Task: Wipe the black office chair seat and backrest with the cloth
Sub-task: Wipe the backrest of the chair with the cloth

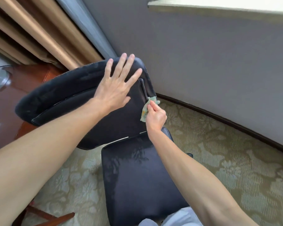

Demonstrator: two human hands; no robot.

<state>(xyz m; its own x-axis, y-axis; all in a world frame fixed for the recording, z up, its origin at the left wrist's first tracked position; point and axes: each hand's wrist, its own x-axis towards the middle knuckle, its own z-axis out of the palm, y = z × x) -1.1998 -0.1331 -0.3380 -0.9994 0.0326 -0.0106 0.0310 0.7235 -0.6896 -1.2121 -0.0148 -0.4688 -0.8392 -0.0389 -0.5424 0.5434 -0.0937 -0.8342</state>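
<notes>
The black office chair stands in the middle of the view, its backrest (69,93) tilted to the left and its seat (137,181) below, shiny with damp streaks. My left hand (116,85) lies flat with spread fingers on the upper part of the backrest. My right hand (155,116) pinches a small crumpled pale green cloth (148,106) against the backrest's right edge, just under a vertical seam.
A grey wall (219,66) with a dark skirting board curves close behind the chair on the right. Tan curtains (44,33) hang at the back left above a glossy wooden table (10,103). Patterned carpet (219,160) surrounds the chair. My knee (178,217) shows at the seat's front edge.
</notes>
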